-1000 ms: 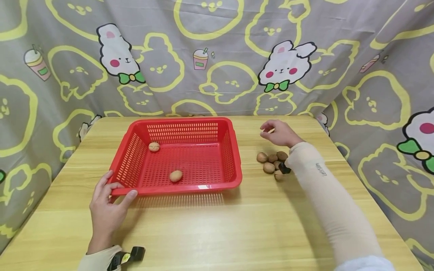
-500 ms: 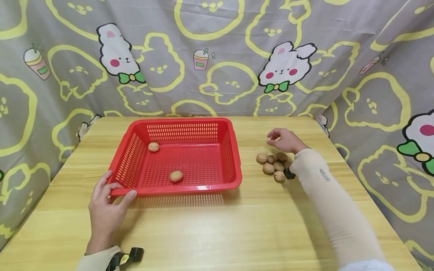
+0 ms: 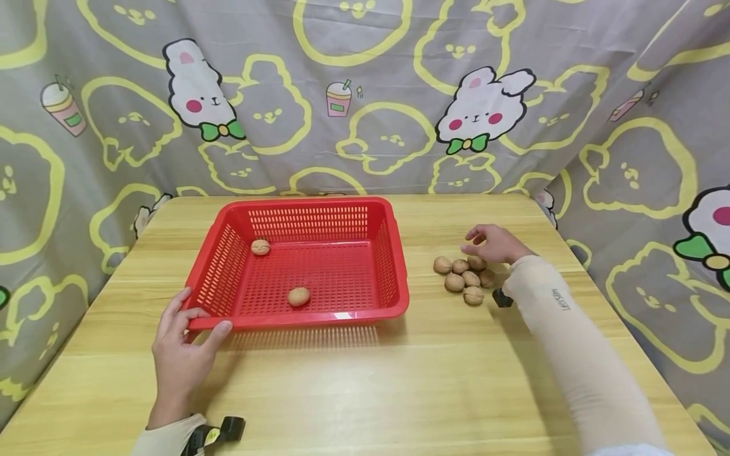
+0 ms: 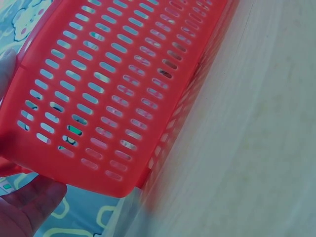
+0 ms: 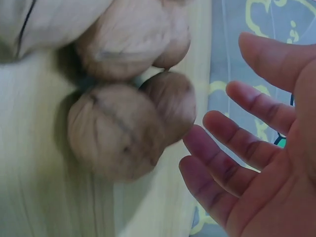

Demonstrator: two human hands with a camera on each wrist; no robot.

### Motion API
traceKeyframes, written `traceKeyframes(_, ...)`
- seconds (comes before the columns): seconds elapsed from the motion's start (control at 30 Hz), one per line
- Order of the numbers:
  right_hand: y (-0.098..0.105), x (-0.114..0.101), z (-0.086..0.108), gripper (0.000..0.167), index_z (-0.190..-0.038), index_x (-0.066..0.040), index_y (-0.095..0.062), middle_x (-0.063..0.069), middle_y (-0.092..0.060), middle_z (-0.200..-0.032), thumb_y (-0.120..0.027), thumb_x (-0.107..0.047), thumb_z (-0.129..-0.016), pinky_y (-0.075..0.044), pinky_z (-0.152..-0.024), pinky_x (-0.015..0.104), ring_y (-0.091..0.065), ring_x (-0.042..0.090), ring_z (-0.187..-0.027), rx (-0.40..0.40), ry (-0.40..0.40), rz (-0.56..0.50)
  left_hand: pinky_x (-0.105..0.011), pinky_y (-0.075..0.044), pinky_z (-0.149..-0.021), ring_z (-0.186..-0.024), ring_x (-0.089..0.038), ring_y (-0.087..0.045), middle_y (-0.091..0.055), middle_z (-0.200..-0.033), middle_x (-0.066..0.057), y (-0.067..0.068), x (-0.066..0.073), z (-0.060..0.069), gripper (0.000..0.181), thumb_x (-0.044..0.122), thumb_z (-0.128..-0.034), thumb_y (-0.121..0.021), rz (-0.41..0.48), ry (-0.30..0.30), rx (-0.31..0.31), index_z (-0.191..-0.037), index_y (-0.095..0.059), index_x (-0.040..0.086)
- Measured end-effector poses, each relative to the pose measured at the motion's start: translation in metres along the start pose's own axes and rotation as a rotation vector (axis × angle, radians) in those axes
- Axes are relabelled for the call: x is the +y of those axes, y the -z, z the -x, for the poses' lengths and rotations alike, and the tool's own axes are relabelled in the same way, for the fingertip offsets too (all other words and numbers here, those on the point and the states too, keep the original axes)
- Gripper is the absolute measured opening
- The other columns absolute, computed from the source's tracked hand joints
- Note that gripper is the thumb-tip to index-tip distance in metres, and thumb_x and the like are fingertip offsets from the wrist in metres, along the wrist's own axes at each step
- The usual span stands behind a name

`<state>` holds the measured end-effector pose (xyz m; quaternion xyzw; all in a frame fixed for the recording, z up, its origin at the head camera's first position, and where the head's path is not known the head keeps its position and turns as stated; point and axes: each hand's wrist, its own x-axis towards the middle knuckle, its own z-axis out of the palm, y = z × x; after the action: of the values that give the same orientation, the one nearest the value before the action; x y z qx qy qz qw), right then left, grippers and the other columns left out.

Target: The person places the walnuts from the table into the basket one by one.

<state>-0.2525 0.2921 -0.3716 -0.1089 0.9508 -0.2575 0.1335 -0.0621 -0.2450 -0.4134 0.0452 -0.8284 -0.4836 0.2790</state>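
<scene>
A red perforated basket (image 3: 319, 272) stands on the table, with one walnut (image 3: 260, 247) at its back left and another walnut (image 3: 299, 296) near its front wall. My left hand (image 3: 182, 354) grips the basket's front-left corner, thumb on the rim; the left wrist view shows its fingers beside the red wall (image 4: 98, 89). Right of the basket lie several walnuts (image 3: 454, 282) in a loose cluster. Just behind them my right hand (image 3: 495, 244) hovers empty with relaxed, spread fingers. In the right wrist view those fingers are beside the nearest walnuts (image 5: 116, 132).
The wooden table (image 3: 342, 392) reaches back to a grey patterned curtain (image 3: 388, 95), which also hangs along both sides. A black wrist camera (image 3: 232, 429) sits at the left wrist, and another (image 3: 502, 297) shows beside the right sleeve, close to the walnuts.
My right hand has moved right and a little toward me, to the far edge of the walnut cluster, uncovering more walnuts. The left hand and basket have stayed in place.
</scene>
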Motion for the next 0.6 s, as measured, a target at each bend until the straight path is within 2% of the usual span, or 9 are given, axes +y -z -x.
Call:
traceKeyframes(0.27, -0.001, 0.009, 0.005, 0.046, -0.119, 0.003, -0.056, 0.026, -0.059, -0.112, -0.060, -0.036, -0.095, -0.047, -0.087, 0.055, -0.055, 0.043, -0.104, -0.006, -0.011, 0.018, -0.007, -0.042, -0.083, -0.120, -0.025, -0.047, -0.043, -0.145, -0.001, 0.000, 0.000, 0.001, 0.032, 0.000, -0.0713, -0.082, 0.013, 0.025, 0.001, -0.090, -0.058, -0.007)
traceKeyframes(0.6, -0.006, 0.014, 0.005, 0.038, -0.116, 0.004, -0.056, 0.026, -0.060, -0.109, -0.059, -0.029, -0.097, -0.047, -0.088, 0.054, -0.056, 0.041, -0.103, -0.065, -0.017, 0.021, -0.007, -0.042, -0.085, -0.122, -0.027, -0.045, -0.042, -0.145, -0.001, 0.000, 0.002, 0.001, 0.030, -0.001, -0.0723, -0.081, 0.011, 0.021, -0.001, -0.088, -0.056, -0.007)
